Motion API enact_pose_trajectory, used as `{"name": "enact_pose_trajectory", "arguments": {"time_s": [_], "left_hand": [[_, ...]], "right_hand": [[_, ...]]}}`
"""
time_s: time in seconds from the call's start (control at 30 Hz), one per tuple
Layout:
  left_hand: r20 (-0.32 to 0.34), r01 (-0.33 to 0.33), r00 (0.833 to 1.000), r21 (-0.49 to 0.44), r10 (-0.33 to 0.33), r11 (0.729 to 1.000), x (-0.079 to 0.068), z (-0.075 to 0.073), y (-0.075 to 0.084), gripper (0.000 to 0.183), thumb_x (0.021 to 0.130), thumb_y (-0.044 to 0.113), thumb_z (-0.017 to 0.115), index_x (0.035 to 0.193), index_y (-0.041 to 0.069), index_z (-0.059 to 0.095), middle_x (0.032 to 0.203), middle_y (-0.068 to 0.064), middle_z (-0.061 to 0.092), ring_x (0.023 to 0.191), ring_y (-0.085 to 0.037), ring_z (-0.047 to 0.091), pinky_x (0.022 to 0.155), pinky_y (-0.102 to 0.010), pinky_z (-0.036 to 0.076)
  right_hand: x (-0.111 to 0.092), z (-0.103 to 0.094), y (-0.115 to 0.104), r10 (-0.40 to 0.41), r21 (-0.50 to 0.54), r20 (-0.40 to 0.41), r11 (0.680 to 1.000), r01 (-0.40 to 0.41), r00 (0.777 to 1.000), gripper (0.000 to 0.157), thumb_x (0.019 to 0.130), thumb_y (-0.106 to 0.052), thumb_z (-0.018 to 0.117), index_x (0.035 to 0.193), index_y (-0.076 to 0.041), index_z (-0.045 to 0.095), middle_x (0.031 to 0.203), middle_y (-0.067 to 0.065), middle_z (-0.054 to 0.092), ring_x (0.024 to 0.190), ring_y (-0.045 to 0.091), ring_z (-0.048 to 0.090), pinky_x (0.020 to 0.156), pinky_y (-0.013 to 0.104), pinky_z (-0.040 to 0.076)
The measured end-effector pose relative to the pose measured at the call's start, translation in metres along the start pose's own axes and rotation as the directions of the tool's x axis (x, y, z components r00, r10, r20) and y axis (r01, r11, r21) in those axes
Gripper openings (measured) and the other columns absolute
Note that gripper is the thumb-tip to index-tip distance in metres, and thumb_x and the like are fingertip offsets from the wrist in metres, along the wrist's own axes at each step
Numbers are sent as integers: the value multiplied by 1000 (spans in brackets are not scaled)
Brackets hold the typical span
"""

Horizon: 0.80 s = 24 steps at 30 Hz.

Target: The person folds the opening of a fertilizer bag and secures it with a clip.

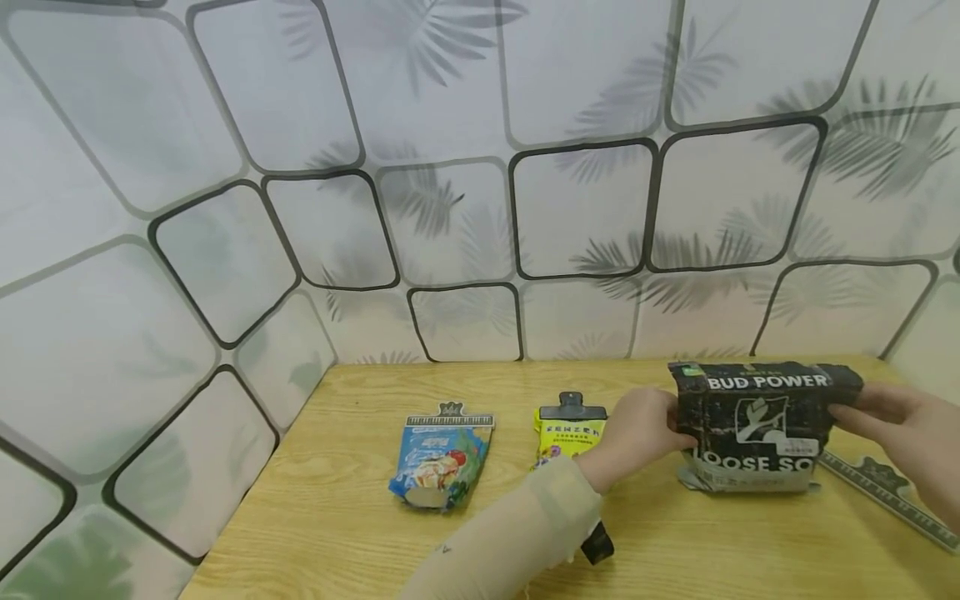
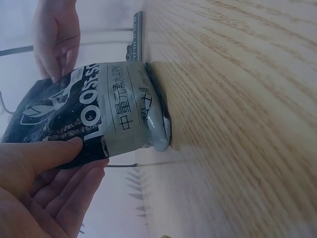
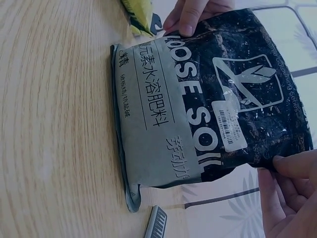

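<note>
A black and grey fertilizer bag (image 1: 750, 425) marked "LOOSE SOIL" stands upright on the right side of the table, its top folded over. My left hand (image 1: 637, 437) pinches its left edge, thumb on the printed front and fingers behind, as the left wrist view shows. On the opposite edge, my right hand (image 1: 900, 425) pinches the bag near its upper corner; in the right wrist view the right thumb (image 3: 297, 164) lies on the front. A ruler-patterned sealing clip (image 1: 888, 496) lies on the table just right of the bag, beneath the right hand.
A blue packet (image 1: 438, 462) with a ruler-like clip (image 1: 450, 414) on top lies at the left. Between it and the bag lies a yellow packet (image 1: 570, 437) with a black clip (image 1: 572, 407), partly hidden by the left arm. Patterned curtains (image 1: 450, 208) stand behind the wooden table (image 1: 337, 500).
</note>
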State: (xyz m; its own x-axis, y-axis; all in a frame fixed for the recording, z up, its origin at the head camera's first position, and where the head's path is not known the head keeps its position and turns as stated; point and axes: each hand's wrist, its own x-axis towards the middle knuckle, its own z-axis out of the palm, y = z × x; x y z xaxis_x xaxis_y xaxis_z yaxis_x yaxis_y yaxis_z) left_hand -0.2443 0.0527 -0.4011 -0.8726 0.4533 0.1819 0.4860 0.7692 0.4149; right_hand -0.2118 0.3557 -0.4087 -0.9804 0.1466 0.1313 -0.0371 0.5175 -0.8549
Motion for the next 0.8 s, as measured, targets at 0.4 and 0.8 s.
{"name": "enact_pose_trajectory", "arguments": {"time_s": [0.4,0.8], "left_hand": [[5,-6,1000,-35,6,999,1,2,-1,15,88,30,90,84,21,78,71,15,70,57,7,50,53,-7,39],[-28,-30,999,-47,28,998,-2,0,-2,10,90,28,87,89,20,81,78,14,76,61,10,53,56,-4,39]], "right_hand": [[-2,-4,-2,37,-42,2,998,-37,999,28,108,-23,64,90,-44,67,81,-50,49,74,-26,40,102,91,21],[-5,0,-18,26,-69,0,997,-26,1000,40,110,-29,60,117,9,67,80,-49,49,71,-23,48,102,92,22]]}}
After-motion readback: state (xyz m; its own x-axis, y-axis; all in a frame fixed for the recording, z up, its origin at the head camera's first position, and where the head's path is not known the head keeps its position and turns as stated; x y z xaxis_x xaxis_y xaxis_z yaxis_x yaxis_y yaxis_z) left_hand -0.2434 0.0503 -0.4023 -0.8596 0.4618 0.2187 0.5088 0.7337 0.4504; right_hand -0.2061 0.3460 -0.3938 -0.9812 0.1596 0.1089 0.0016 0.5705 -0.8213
